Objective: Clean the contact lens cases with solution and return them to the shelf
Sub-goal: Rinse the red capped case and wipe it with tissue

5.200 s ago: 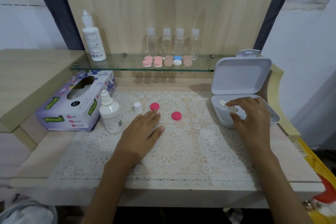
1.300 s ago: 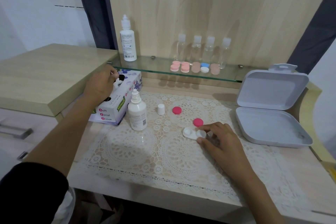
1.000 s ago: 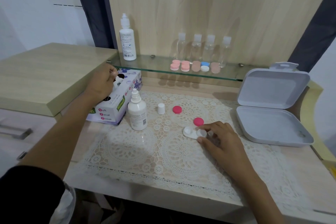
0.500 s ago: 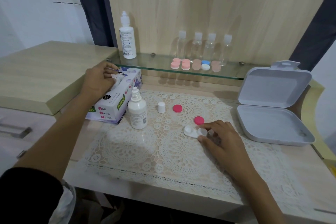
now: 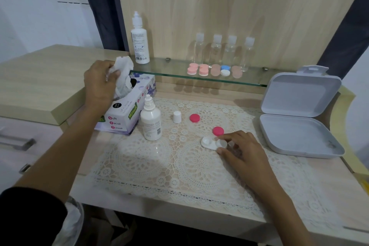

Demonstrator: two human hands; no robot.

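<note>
Left hand [image 5: 99, 83] now pinches crumpled white paper tissue [image 5: 123, 71], freshly drawn from purple cardboard tissue box [image 5: 127, 115] at left edge of desk [image 5: 331, 173]. Right hand [image 5: 242, 153], fingers curled, steadies white plastic twin-cup lens case [image 5: 211, 143] mid-desk. Wiping likely next.

A lace mat [image 5: 151, 166] covers the table [image 5: 199, 208]; an open grey box [image 5: 299, 138] sits on its right side, lid raised.
</note>
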